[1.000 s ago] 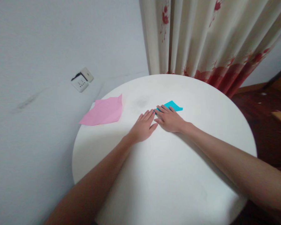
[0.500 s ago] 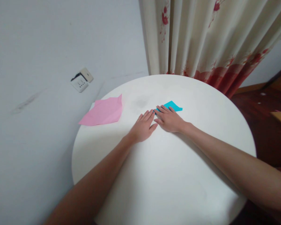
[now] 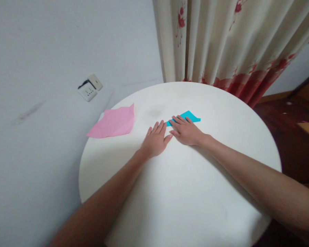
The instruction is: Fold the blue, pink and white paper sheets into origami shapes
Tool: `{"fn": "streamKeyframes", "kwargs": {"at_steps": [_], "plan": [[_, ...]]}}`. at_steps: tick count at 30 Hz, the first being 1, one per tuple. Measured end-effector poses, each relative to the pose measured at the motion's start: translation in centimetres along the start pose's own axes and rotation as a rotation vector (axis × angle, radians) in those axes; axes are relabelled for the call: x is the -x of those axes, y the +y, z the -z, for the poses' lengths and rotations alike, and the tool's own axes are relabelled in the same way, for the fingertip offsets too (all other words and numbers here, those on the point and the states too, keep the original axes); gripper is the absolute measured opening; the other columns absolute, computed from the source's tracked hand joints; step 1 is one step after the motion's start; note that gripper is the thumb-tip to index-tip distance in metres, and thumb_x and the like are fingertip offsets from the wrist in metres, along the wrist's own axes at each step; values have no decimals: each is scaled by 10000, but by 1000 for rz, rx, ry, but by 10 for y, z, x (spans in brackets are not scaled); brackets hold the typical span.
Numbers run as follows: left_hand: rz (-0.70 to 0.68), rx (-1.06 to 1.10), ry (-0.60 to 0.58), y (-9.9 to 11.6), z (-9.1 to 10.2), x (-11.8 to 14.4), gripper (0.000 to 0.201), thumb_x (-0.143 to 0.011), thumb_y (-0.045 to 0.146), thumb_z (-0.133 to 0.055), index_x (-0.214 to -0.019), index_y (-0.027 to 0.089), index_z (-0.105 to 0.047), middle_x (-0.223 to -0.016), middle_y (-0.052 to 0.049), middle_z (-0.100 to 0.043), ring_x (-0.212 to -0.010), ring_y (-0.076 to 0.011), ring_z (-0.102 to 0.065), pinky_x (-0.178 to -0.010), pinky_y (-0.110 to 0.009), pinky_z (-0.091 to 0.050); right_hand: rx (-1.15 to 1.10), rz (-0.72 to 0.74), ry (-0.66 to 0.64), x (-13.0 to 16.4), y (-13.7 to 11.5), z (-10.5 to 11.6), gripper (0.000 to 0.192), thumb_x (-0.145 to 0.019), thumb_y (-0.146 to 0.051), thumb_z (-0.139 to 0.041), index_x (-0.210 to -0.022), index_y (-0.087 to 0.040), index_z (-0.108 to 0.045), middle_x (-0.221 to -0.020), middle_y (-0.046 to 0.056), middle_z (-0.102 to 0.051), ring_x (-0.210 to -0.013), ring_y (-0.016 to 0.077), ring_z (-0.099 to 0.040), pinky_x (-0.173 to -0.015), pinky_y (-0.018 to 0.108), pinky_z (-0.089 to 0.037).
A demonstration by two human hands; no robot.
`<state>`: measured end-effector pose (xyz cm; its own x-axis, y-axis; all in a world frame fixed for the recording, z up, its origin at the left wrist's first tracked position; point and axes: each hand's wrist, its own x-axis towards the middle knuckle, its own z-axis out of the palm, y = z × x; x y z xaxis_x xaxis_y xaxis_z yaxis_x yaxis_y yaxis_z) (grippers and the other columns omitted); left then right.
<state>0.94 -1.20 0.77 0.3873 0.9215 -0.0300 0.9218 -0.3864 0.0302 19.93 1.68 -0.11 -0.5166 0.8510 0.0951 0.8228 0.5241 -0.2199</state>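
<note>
A folded piece of blue paper (image 3: 189,115) lies flat on the white round table (image 3: 180,192), its narrow tip pointing left. My right hand (image 3: 184,131) rests open on the paper, fingers spread over its lower edge and hiding part of it. My left hand (image 3: 155,140) lies open and flat just left of it, fingertips at the narrow tip of the blue paper. How much of that tip is under the fingers I cannot tell.
Pink paper (image 3: 114,122) with a raised corner lies at the table's left edge, a bit of white showing behind it. A wall socket (image 3: 87,90) sits above it on the left wall. Behind the table hangs a cream and red floral curtain (image 3: 208,41).
My left hand has slid slightly left, away from my right hand, and more of the blue paper's narrow tip shows between them. My right hand and the pink paper have stayed in place.
</note>
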Motion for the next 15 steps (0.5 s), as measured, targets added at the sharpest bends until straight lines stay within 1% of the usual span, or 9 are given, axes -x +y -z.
{"fn": "streamKeyframes", "kwargs": {"at_steps": [3, 6, 11, 15], "plan": [[54, -20, -13, 2, 3, 3, 663, -1066, 482, -280, -1589, 75, -264, -1679, -171, -183, -1561, -317, -177, -1225, -560, -244, 4, 0, -2, -1, 0, -1, 630, -1042, -472, -322, -1580, -146, -350, -1668, 147, -267, -1534, 364, -232, -1200, 615, -241], [113, -61, -22, 6, 5, 7, 696, -1065, 492, -274, -1575, 19, -265, -1665, -224, -189, -1558, -321, -187, -1219, -549, -259, 7, -2, -1, -1, 1, -1, 636, -1038, -475, -327, -1581, -144, -351, -1669, 140, -270, -1533, 364, -234, -1201, 620, -240], [197, -130, -43, 11, 6, 11, 777, -1055, 517, -292, -1543, -86, -262, -1630, -316, -205, -1543, -379, -200, -1216, -525, -263, 8, -4, -8, -1, 0, 0, 643, -1037, -482, -321, -1582, -142, -348, -1670, 138, -264, -1534, 362, -232, -1202, 617, -242], [202, -148, -1, 9, 3, 10, 761, -1051, 502, -302, -1517, -101, -300, -1598, -344, -262, -1526, -401, -242, -1213, -538, -252, 17, -8, -12, 0, -1, 1, 633, -1038, -473, -319, -1582, -150, -348, -1670, 139, -264, -1535, 358, -231, -1200, 615, -248]]}}
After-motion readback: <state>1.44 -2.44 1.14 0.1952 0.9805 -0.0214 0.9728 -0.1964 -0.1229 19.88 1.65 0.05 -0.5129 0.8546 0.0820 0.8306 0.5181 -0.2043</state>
